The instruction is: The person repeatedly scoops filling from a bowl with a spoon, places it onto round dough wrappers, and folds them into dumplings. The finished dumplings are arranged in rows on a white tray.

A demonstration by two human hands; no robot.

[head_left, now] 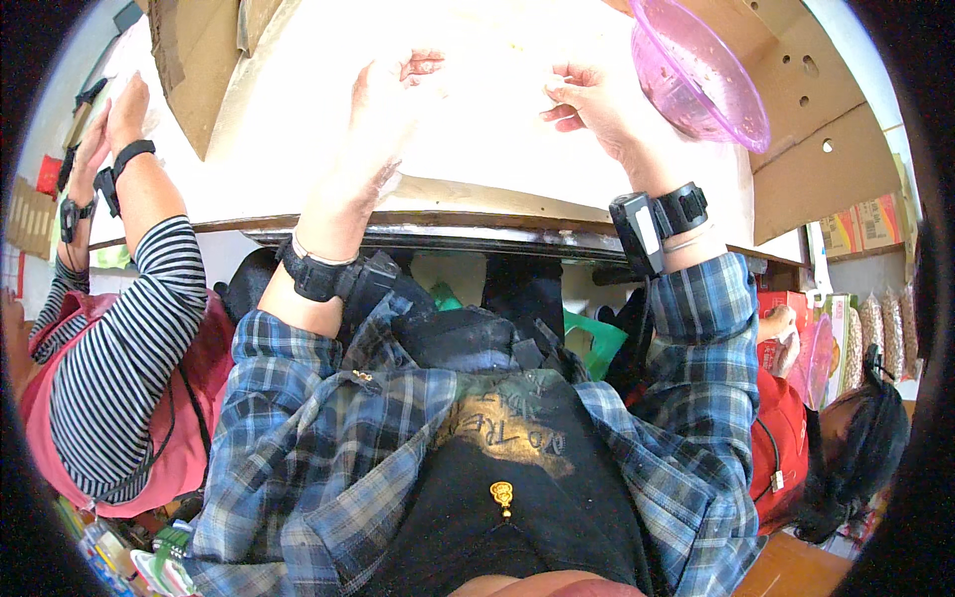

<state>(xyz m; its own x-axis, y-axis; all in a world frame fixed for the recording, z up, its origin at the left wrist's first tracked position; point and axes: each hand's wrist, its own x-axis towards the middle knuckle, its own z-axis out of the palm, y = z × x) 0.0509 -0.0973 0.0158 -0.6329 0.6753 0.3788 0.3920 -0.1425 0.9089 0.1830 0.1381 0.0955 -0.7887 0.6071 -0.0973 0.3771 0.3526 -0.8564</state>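
Over a glaring, overexposed white work surface (477, 142), my left hand (384, 101) is raised with its palm turned inward and its fingers bent. White powder marks its wrist, and glare hides whether anything rests in the palm. My right hand (589, 101) is to the right, thumb and fingertips drawn together. A small pale bit may be at those fingertips, but the brightness washes it out. Just beyond the right hand, a translucent pink plastic bowl (697, 82) is tilted in view, with residue on its inside wall.
Cardboard panels stand at left (198, 74) and right (821, 112). The table's wooden front edge (477, 198) runs before me. A co-worker in a striped sleeve (127, 343) is at left; another in red (780, 440) is at right, near bagged goods (873, 328).
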